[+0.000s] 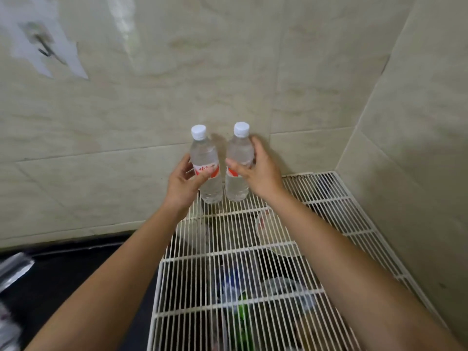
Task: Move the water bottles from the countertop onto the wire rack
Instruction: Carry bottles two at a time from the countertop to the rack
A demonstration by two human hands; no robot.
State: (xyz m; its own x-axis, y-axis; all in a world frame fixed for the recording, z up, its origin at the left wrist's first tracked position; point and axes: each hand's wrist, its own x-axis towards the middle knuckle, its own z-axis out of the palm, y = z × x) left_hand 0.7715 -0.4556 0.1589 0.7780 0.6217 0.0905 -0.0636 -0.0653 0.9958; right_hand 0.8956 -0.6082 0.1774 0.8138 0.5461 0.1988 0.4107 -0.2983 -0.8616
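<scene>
Standing upright side by side, the left water bottle (203,153) and right water bottle (239,148) sit at the wire rack's (329,198) far edge beside the tiled wall (228,72). The left grip (186,182) and right grip (258,171) each clamp one at its label. The rack lies straight below, though I cannot tell whether the bases touch it.

- Home kitchen corner, as far as I can read it.
- Tiled wall (177,84) in front of me: large glossy beige tiles, marbled veining, grout lines visible.
- Second tiled wall (417,122) meets it at a corner on my right.
- Dark countertop (76,269) runs along the wall base on my left.
- White wire rack (326,201) fills that corner, household clutter stored under it.
- Through the wires I see a round pale container (273,234), something green (243,312) and clear plastic, all too blurred to name.
- Shiny metal object (12,269) at far left, blurred.
- Ragged pale patch (50,46) with a dark mark, upper left of the wall.
</scene>
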